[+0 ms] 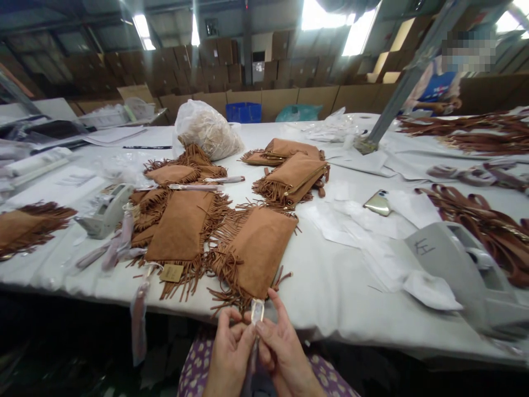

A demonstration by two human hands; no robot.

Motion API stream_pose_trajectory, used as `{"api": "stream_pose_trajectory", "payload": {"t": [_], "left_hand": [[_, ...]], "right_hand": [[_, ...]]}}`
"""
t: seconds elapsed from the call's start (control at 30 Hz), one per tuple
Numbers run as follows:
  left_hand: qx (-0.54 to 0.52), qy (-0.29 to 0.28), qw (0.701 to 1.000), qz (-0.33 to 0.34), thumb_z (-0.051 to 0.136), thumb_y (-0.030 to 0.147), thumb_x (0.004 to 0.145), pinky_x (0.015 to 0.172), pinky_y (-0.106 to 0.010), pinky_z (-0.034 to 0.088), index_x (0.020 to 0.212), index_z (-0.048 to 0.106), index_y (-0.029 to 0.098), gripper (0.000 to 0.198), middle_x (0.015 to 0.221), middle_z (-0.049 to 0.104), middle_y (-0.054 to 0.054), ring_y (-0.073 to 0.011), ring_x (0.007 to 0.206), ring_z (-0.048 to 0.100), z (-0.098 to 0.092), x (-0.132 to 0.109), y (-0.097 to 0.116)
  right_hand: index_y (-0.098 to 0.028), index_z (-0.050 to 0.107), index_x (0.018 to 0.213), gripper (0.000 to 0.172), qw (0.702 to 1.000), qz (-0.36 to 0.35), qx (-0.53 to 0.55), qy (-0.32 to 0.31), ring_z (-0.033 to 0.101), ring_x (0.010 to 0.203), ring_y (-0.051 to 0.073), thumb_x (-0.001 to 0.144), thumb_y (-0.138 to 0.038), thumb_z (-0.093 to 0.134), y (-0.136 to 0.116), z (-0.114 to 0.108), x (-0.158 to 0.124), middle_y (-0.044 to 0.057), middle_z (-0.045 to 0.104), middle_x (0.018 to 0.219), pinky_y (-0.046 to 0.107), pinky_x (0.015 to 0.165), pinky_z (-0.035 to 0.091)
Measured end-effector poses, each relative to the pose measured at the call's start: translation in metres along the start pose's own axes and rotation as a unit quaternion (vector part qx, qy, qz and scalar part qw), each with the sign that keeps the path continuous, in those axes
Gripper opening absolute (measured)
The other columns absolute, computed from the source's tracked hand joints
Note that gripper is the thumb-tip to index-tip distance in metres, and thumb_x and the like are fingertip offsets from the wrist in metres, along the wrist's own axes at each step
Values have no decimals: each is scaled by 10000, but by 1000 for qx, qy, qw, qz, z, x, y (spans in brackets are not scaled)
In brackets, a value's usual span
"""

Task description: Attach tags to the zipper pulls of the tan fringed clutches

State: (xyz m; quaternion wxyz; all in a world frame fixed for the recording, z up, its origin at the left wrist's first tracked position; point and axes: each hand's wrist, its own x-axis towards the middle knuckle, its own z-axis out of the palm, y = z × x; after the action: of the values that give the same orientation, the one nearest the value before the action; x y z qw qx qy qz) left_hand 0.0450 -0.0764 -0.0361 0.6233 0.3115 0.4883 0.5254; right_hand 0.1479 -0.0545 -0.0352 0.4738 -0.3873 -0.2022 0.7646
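Note:
Close to my lap, in front of the table edge, I pinch a plastic-wrapped strap [253, 361] at its end, where a gold-coloured metal loop [257, 312] shows. My left hand [230, 346] grips it from the left with thumb and fingers. My right hand [284, 348] pinches it from the right, its index finger stretched up beside the nearest brown suede fringed bag [261, 248]. Left of that lies a second fringed bag [181, 223] with a tan tag [171, 272]. Another wrapped strap [139, 320] hangs over the edge from it.
Stacked fringed bags [293, 171] lie behind. Grey tape dispensers stand left [108, 212] and right [458, 270]. A phone [378, 203], white sheets, brown straps [479, 215] and a stuffed plastic bag [206, 129] share the table. A slanted metal post [407, 77] rises right; a person [440, 88] stands beyond.

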Motion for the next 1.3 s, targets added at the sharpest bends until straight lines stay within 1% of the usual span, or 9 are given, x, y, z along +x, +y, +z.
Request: {"api": "stream_pose_trajectory", "payload": {"t": [0.2,0.33,0.47,0.7,0.83,0.93,1.0,1.17,1.3], "left_hand": [[-155,-114,971,-143,725,476,719,337,-126,168,931,347,236,496,520,510,111,-1,280,241,-25,15,6],[-46,-112,989,-85,638,428,819,357,-120,150,972,319,252,396,556,560,89,-12,307,280,-51,23,22],[69,-152,985,-48,607,429,841,373,-124,155,965,324,239,363,573,566,80,-19,348,303,-62,27,45],[151,-95,984,-13,571,471,846,396,-140,129,965,351,238,341,555,520,90,-37,392,297,-83,32,55],[205,-76,976,-8,538,481,865,439,-156,210,990,370,238,321,575,506,86,-68,459,347,-98,31,42],[266,-71,961,2,490,439,903,523,-180,289,1013,388,231,257,610,489,78,-92,546,393,-105,31,36],[314,-67,947,8,458,418,919,557,-196,304,1024,396,227,227,627,484,72,-107,583,404,-108,33,36],[404,-67,911,44,449,355,916,588,-222,327,1020,431,221,170,623,496,67,-134,602,457,-108,40,42],[469,-55,878,70,436,345,915,634,-248,379,1030,492,210,186,650,538,44,-159,639,525,-105,39,46]], "right_hand": [[-252,205,1440,782,969,-6,-236,-67,478,320,81,809,-533,573,-34,-8,-9,-26,645,664,175,325,318],[-216,593,1168,351,812,-246,-526,60,635,653,159,852,-358,540,-60,-32,2,70,686,942,287,602,515],[-188,581,1171,382,663,-358,-657,8,539,1100,259,791,-159,566,-65,-42,31,111,611,1190,411,935,446],[-193,618,1074,243,505,-355,-787,-2,520,828,208,852,-139,535,-49,-36,57,72,635,885,335,746,376],[-223,651,824,51,466,-386,-796,30,486,789,199,842,-220,603,-46,-42,57,55,605,829,321,713,333],[-214,635,774,72,464,-394,-792,47,502,860,219,838,-238,612,-43,-42,45,82,616,942,332,752,338],[-204,614,771,139,502,-349,-790,43,524,814,211,883,-233,537,-38,-39,30,82,628,885,318,713,345],[-190,552,729,363,756,-137,-639,-29,508,577,132,965,-355,331,-13,-33,-5,-4,566,607,241,559,334],[-186,534,686,493,857,-47,-511,-47,429,466,117,937,-514,263,-1,-35,-8,-40,450,487,230,472,301]]}}
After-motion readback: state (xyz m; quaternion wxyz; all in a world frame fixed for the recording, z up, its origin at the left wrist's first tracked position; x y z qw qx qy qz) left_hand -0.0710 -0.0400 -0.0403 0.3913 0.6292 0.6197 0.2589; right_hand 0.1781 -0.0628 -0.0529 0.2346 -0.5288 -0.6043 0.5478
